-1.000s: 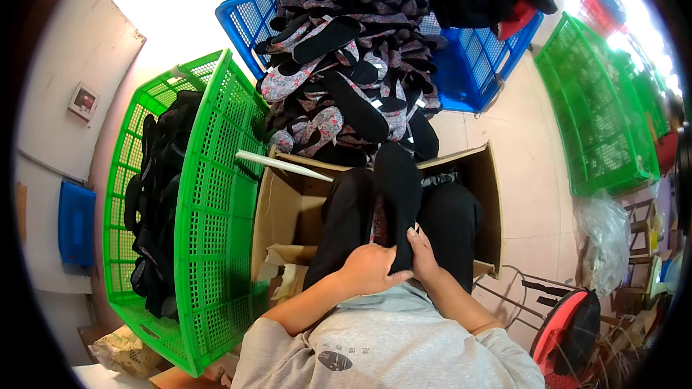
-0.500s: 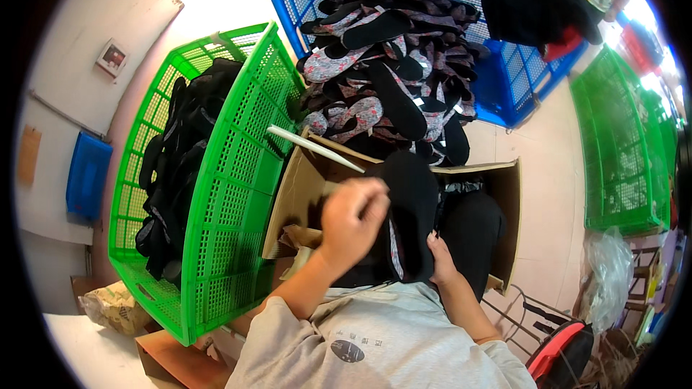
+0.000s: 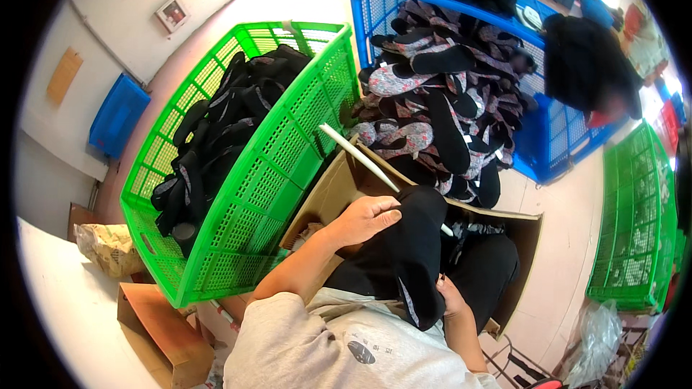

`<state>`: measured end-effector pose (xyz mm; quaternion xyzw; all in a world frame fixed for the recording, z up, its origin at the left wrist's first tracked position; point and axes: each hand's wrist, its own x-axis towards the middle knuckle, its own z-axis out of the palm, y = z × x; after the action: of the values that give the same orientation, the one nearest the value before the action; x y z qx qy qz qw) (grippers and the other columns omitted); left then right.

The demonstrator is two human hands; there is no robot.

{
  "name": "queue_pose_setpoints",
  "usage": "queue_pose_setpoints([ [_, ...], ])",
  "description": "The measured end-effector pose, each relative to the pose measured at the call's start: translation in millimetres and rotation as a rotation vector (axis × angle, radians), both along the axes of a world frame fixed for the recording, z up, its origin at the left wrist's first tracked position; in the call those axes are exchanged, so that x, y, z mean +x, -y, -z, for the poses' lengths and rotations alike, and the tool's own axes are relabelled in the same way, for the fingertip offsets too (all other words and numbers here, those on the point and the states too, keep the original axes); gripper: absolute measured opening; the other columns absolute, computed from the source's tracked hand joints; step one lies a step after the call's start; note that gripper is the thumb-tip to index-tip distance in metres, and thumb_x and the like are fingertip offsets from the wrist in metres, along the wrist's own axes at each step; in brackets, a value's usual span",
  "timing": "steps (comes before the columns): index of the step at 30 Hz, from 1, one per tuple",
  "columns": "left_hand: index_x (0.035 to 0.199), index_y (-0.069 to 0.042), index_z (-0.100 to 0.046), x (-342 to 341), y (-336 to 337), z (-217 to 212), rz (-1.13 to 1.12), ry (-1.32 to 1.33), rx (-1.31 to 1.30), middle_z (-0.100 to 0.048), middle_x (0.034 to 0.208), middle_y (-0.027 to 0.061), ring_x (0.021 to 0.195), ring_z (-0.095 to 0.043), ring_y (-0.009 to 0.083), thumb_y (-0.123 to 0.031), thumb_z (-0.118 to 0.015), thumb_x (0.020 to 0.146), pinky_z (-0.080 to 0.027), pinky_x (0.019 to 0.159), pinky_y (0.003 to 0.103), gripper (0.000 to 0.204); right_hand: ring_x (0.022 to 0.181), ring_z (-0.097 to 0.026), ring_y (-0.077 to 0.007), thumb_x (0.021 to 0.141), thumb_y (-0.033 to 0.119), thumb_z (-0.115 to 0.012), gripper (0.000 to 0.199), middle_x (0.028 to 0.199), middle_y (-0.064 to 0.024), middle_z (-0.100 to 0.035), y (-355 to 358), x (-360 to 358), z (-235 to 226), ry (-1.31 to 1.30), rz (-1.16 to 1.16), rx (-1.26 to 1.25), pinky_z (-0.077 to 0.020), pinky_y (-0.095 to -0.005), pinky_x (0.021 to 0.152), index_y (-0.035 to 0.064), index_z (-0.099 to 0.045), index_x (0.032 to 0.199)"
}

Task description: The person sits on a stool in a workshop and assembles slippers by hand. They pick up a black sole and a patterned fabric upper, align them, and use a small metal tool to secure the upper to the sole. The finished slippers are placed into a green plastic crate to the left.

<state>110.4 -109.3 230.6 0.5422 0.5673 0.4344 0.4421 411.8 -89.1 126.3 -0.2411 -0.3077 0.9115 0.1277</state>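
My left hand [image 3: 364, 217] rests its fingers on the upper part of a long black shoe sole [image 3: 414, 256] that lies over my lap. Below it, my right hand [image 3: 450, 297] grips the lower end of the same sole from the right side. The sole has a patterned edge showing near its lower end. A thin white stick [image 3: 360, 158] lies slanted across the rim of an open cardboard box [image 3: 328, 187] just behind my left hand.
A green crate [image 3: 267, 173] with black soles stands at my left. A blue crate [image 3: 555, 137] heaped with flowered and black soles sits ahead. A green crate [image 3: 634, 230] is at right, a small cardboard box [image 3: 162, 324] at lower left.
My view has swung left. My left hand went from my lap up onto the upper part of the black sole; my right hand stays low on it.
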Motion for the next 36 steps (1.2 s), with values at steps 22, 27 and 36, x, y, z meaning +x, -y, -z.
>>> queue_pose_setpoints([
  [22, 0.113, -0.002, -0.055, -231, 2, -77, -1.036, 0.689, 0.392, -0.059, 0.105, 0.0111, 0.092, -0.062, 0.0216, -0.031, -0.064, 0.095, -0.052, 0.081, 0.031, 0.034, 0.077, -0.070, -0.0196, 0.102, 0.025, -0.049, 0.031, 0.106, -0.0194, -0.068, -3, -26, -24, 0.238, 0.094, 0.020, -0.0319, -0.0171, 0.041, 0.0020, -0.056, 0.122],
  [27, 0.111, -0.005, -0.058, -155, -18, -12, -0.766, 0.377, 0.070, -0.064, 0.092, 0.0035, 0.075, -0.058, 0.0136, -0.019, -0.065, 0.091, -0.047, 0.065, 0.027, 0.025, 0.079, -0.069, -0.0176, 0.100, 0.022, -0.052, 0.024, 0.111, -0.0186, -0.068, -1, -20, -16, 0.088, 0.159, 0.068, -0.0320, -0.0171, 0.043, 0.0034, -0.061, 0.112],
  [36, 0.126, -0.003, -0.060, 16, -13, 17, 0.416, -0.229, -0.232, -0.069, 0.099, 0.0068, 0.084, -0.063, 0.0135, -0.015, -0.068, 0.087, -0.051, 0.079, 0.027, 0.041, 0.080, -0.066, -0.0136, 0.100, 0.013, -0.051, 0.018, 0.118, -0.0177, -0.066, -3, -17, -11, -0.034, 0.196, 0.105, -0.0329, -0.0172, 0.045, 0.0043, -0.064, 0.107],
])
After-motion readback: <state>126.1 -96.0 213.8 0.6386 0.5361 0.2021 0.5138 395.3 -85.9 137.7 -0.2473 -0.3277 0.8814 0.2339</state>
